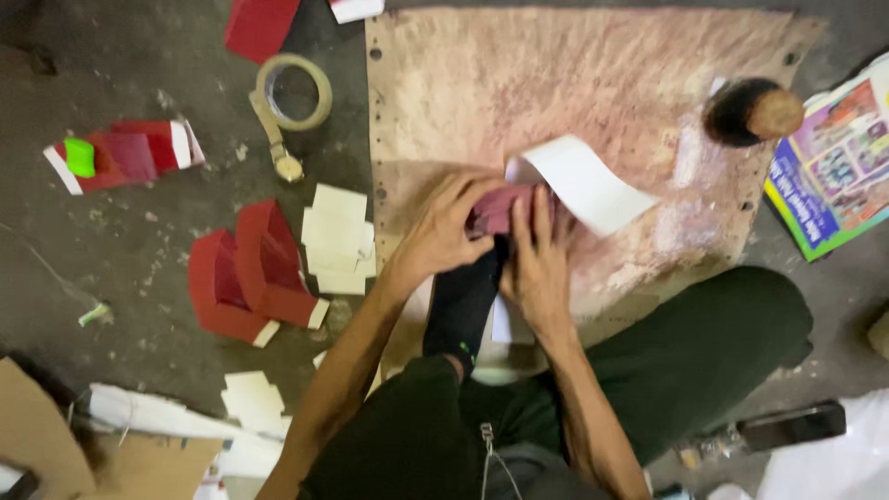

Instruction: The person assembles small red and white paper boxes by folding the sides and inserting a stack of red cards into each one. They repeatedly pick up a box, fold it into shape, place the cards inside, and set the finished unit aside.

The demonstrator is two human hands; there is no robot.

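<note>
Both my hands press on a small dark red folded paper piece (500,209) that lies on a stained brown board (556,83) on the floor. My left hand (443,230) curls over its left side, fingers bent. My right hand (539,252) lies flat along its right side. A white paper flap (582,183) sticks out from under the red piece toward the upper right. My black-socked foot (461,306) rests on the board just below the hands.
Red folded paper shapes (250,273), a stack of white paper squares (335,239) and a tape roll (294,91) lie to the left. A round brush (755,111) and a colourful magazine (833,167) sit at the right. A dark phone (795,424) and cardboard (56,435) are near me.
</note>
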